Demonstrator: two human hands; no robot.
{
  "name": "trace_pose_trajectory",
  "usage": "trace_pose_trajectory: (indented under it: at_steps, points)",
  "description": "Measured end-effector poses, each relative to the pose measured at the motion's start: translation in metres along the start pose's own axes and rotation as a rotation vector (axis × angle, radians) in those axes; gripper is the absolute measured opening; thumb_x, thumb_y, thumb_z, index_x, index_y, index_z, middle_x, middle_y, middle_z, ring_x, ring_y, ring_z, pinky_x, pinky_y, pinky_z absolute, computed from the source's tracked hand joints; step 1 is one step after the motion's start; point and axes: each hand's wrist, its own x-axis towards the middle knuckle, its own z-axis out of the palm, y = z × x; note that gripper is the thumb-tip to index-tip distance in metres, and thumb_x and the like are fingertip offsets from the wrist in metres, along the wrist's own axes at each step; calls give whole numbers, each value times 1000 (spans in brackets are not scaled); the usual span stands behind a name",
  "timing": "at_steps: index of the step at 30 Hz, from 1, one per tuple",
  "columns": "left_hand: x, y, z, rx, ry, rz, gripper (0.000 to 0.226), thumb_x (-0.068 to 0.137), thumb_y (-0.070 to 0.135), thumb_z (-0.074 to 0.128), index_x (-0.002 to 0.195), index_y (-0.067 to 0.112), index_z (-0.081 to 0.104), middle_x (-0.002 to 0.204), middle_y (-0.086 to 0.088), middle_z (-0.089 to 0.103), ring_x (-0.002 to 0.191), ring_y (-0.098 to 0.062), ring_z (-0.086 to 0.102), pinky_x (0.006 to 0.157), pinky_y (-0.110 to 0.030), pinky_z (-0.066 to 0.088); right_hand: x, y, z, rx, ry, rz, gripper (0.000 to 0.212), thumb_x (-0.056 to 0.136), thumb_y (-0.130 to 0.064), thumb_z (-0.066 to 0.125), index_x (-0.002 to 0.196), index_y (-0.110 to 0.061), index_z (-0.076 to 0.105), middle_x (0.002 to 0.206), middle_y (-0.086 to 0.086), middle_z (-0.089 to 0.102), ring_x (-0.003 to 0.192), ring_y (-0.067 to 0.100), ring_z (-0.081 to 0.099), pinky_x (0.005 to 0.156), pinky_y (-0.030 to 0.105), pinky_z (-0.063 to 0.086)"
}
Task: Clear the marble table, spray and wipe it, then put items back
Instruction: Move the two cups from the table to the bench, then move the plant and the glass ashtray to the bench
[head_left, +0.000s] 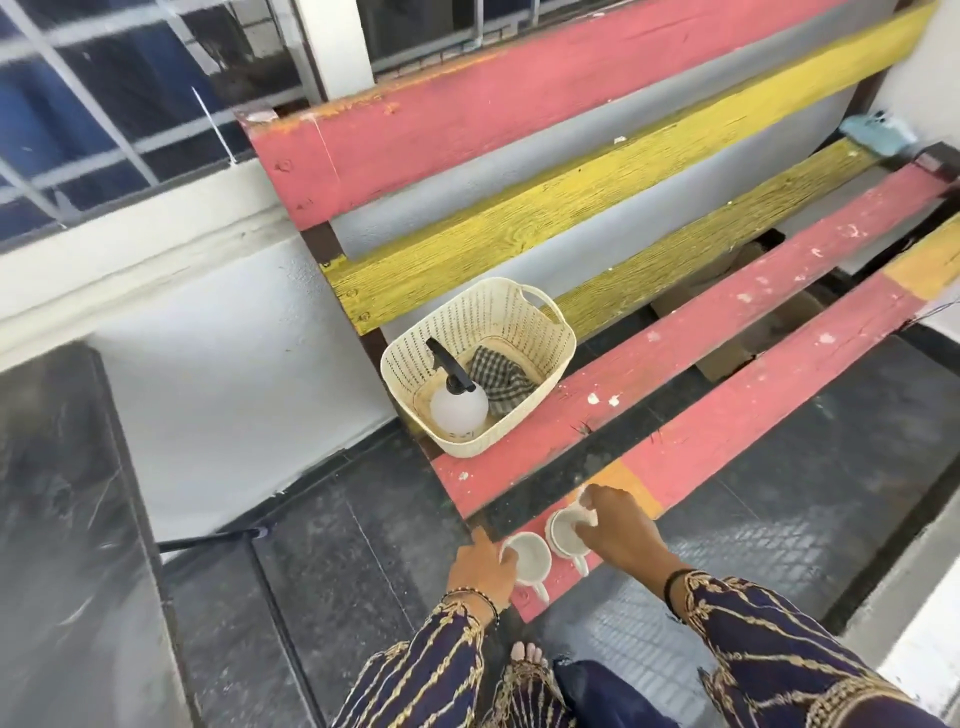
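- We judge the step in hand to be clearing. Two white cups stand side by side, just apart, on the front red slat of the painted surface (727, 332), at 6 o'clock in the view.
- The left hand (480, 569) pinches the rim of the left cup (530, 558), thumb inside. The right hand (618, 530) grips the rim of the right cup (563, 532) from above. Both hands are clamped, each on its own cup.
- We cannot tell whether the cups are being set down or lifted. Both bases appear to rest on the slat.
- The marble table (62, 493), a dark polished slab, lies at 9 o'clock, well apart from the cups.
- A cream basket (519, 296) sits on the surface at 12 o'clock from the cups. It holds a white spray bottle (460, 410) with a black head and a checked cloth (501, 382), which touch each other.
- Next move, in our judgement: release both cups, check that they stand steady, then reach to 12 o'clock for the spray bottle and cloth.
- Caution: the slat is narrow, with gaps on either side, so a nudged cup could tip off.
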Motion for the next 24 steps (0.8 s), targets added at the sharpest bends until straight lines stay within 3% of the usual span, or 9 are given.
trace_pose_trajectory:
  at_steps: [9,14,21,24]
  points:
    - [-94,-36,-89,-60,175,50,52,97,37,41,138,7,35,132,-21,56,120,-39,56,100,-43,48,-74,-125,-32,28,0,-190,18,92,-21,60,98,-6,68,100,10,74,95,28,69,74,29,49]
    - [-169,-112,-143,-122,302,66,43,94,39,43,129,13,44,122,-15,62,110,-35,61,92,-40,51,-147,-233,-20,58,0,-341,21,92,-20,59,88,-3,71,91,12,74,91,26,68,81,34,48]
    - [-256,-237,-208,-325,475,53,31,89,32,49,116,19,58,118,-11,67,109,-32,62,95,-36,50,-237,-378,22,155,-15,-499,18,90,-19,62,73,-17,66,82,2,73,80,18,65,70,22,40]
    - [-274,-282,-229,-354,553,22,30,89,30,50,115,19,59,118,-11,67,110,-33,62,95,-35,50,-256,-429,44,133,-28,-540,17,90,-23,62,81,-13,73,90,2,75,87,19,67,77,24,45]
